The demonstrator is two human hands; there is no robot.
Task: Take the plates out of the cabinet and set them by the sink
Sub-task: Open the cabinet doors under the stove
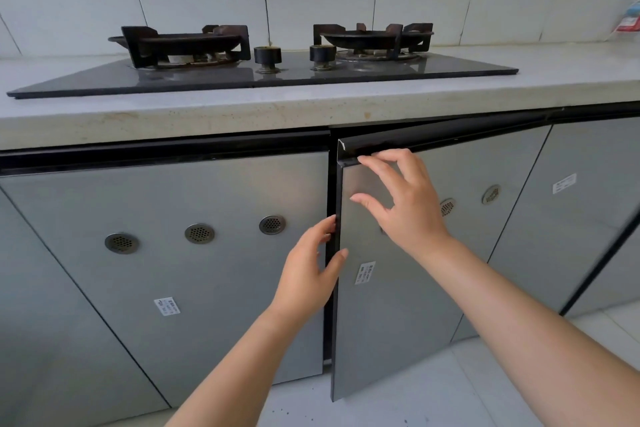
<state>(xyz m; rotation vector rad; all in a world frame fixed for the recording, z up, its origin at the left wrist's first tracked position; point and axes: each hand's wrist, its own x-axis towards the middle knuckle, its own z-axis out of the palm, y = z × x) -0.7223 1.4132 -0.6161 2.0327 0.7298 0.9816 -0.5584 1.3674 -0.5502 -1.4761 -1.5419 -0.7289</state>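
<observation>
Left hand (308,270) pinches the free edge of the glossy grey cabinet door (398,305), barely ajar; right hand (405,204), spread open, touches its top corner. Swing it wide: plates not yet visible.

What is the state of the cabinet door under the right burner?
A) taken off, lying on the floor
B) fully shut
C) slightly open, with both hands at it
C: the door stands ajar; the left hand grips its free edge and the right hand is at its top corner.
</observation>
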